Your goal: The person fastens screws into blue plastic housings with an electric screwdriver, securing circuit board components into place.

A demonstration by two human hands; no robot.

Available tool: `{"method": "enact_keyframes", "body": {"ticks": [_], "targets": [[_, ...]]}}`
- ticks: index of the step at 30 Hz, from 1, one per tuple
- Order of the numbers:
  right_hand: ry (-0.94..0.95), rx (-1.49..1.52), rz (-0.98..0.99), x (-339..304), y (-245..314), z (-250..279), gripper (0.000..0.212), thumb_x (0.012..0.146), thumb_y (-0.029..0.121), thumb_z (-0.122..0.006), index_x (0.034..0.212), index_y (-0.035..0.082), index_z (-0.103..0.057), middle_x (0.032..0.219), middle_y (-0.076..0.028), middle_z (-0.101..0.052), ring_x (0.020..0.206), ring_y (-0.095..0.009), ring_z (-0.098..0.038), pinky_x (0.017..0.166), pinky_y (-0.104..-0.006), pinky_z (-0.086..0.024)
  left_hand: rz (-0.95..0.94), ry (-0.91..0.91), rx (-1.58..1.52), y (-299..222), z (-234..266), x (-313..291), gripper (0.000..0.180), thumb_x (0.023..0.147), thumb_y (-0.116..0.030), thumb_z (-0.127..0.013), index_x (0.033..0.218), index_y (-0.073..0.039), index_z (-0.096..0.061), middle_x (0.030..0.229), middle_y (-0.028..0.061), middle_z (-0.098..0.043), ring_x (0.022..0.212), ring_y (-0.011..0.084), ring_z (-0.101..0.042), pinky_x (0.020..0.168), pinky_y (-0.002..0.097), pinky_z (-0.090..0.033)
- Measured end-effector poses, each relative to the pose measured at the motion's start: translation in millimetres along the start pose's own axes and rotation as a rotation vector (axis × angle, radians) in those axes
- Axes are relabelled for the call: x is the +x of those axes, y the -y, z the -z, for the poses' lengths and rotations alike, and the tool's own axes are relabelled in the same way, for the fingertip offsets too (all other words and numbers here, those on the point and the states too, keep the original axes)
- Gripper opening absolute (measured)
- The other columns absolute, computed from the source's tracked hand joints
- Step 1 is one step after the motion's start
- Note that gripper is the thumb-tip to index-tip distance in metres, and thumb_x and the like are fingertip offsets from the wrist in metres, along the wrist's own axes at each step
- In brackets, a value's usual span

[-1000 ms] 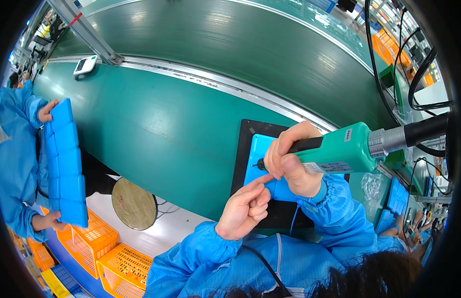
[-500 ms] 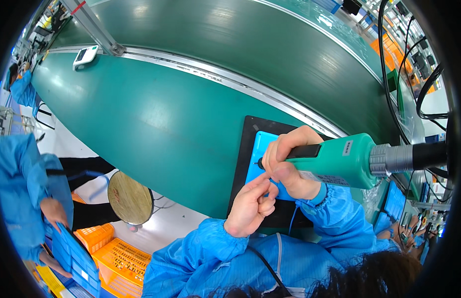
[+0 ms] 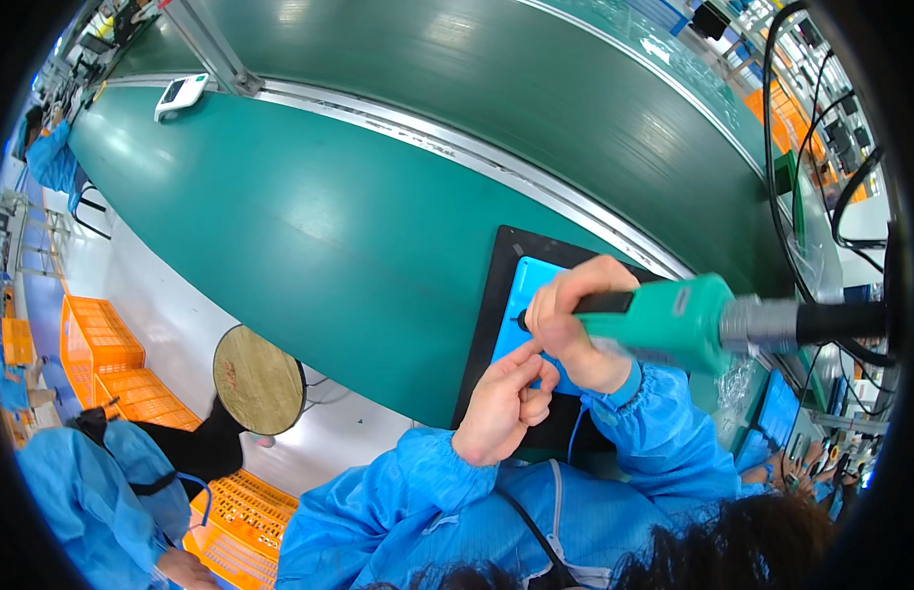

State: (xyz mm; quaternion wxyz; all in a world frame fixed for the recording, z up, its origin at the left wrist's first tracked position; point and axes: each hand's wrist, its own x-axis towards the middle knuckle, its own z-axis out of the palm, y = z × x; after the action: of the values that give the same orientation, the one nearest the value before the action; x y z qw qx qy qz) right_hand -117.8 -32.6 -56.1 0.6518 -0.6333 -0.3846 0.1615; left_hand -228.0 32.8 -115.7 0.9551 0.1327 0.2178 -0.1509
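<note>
A green electric screwdriver (image 3: 678, 307) with a grey collar and a thick black cable is gripped in my right hand (image 3: 585, 329). Its dark nose points at a bright blue flat piece (image 3: 538, 275), which lies on a black mat (image 3: 490, 285) and is partly covered by my hands. My left hand (image 3: 506, 408) is closed just below the nose, thumb and forefinger together, the forefinger almost touching my right fingers. Whether something small is pinched there I cannot make out.
The green bench (image 3: 309, 226) stretches left, with a white handheld device (image 3: 182, 95) near its metal rail (image 3: 398, 138). Beyond runs a dark green conveyor belt (image 3: 477, 79). Black cables (image 3: 772, 147) hang at right. A round stool (image 3: 260, 381), orange crates (image 3: 243, 526) and a co-worker (image 3: 98, 501) are at left.
The co-worker at left has shifted lower in view, and the blue bin they held is no longer seen. My hands keep almost the same pose; the view has shifted slightly.
</note>
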Motion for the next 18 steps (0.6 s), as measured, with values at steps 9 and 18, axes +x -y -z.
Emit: {"method": "enact_keyframes", "body": {"ticks": [9,18], "targets": [[-0.157,0.664,0.235,-19,50,25,0.031,0.084,0.032,-0.056,0.088,0.006,-0.039,0.051,-0.005,-0.047,0.040,-0.014,-0.045,0.038,-0.0274,-0.038,-0.039,-0.011,-0.118,-5,-1,-6,0.038,0.092,-0.012,-0.032,0.127,0.002,-0.032,0.068,0.0008,-0.043,0.044,0.0057,-0.027,0.045,0.0202,-0.025],[0.285,0.790,0.270,-56,46,29,0.034,0.074,0.017,-0.070,0.090,-0.005,-0.050,0.062,-0.010,-0.054,0.050,-0.019,-0.051,0.045,-0.0325,-0.042,-0.026,0.003,-0.290,-8,-10,-2,0.039,0.093,-0.009,-0.032,0.129,0.003,-0.029,0.071,0.0016,-0.042,0.045,0.0057,-0.029,0.045,0.0200,-0.028]]}}
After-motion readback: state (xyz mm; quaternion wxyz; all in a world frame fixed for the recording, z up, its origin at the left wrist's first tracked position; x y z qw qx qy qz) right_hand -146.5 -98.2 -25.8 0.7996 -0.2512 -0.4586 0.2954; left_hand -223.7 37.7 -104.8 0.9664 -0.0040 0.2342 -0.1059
